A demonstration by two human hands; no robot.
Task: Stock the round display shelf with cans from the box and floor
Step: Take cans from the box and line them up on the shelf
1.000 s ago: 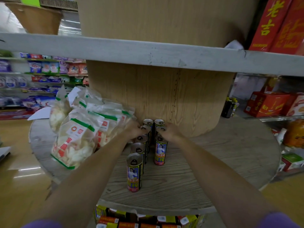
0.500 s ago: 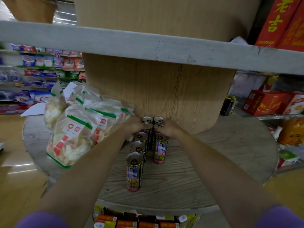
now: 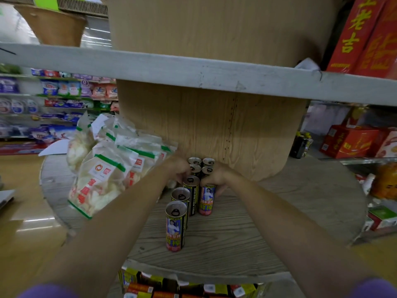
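- Mid-frame, on the shelf (image 3: 279, 211): my left hand (image 3: 179, 168) & right hand (image 3: 214, 176) each curl round cans (image 3: 191, 190).
- Cans prob. stiff, slick, tippy; I'd grip mid-body.

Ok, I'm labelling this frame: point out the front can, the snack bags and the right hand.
front can (image 3: 175, 231), head view, on its printed side.
snack bags (image 3: 101, 179), head view, on the nearest bag's front.
right hand (image 3: 216, 176), head view, on the hand's back.
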